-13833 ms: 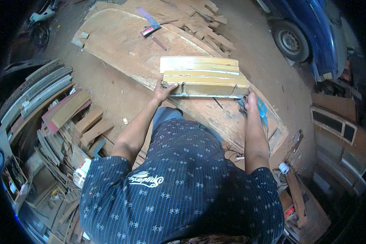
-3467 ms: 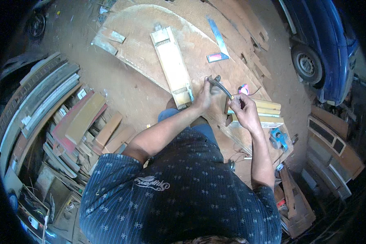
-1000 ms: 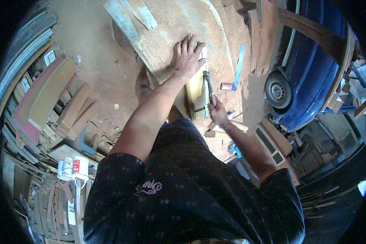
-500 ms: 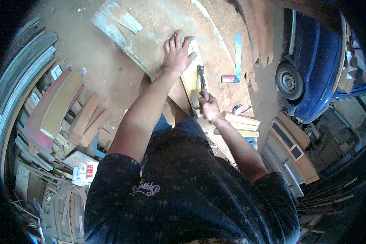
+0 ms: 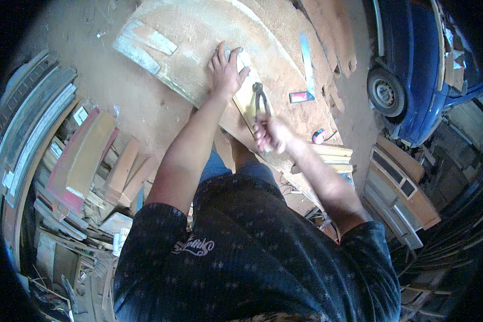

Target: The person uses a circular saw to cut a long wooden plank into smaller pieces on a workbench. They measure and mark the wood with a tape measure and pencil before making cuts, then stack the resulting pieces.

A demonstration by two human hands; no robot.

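Observation:
Below me a pale, narrow wooden piece lies on a broad, dusty work board. My left hand rests on its far end, fingers spread and laid over the wood. Dark metal pincers are in my right hand, which is closed round their handles and slightly smeared by motion. The head of the pincers sits over the wooden piece, a little to the right of my left hand. Whether the jaws touch the wood or grip anything is too small to tell.
A try square and a tape measure lie on the board to the right. Wood strips are stacked by my right forearm. Timber offcuts lean at left; a blue car stands at far right.
My right hand and the pincers have shifted slightly nearer and left, and the pincers' handles now show spread apart. My left hand stays on the wood. The whole view has shifted a little.

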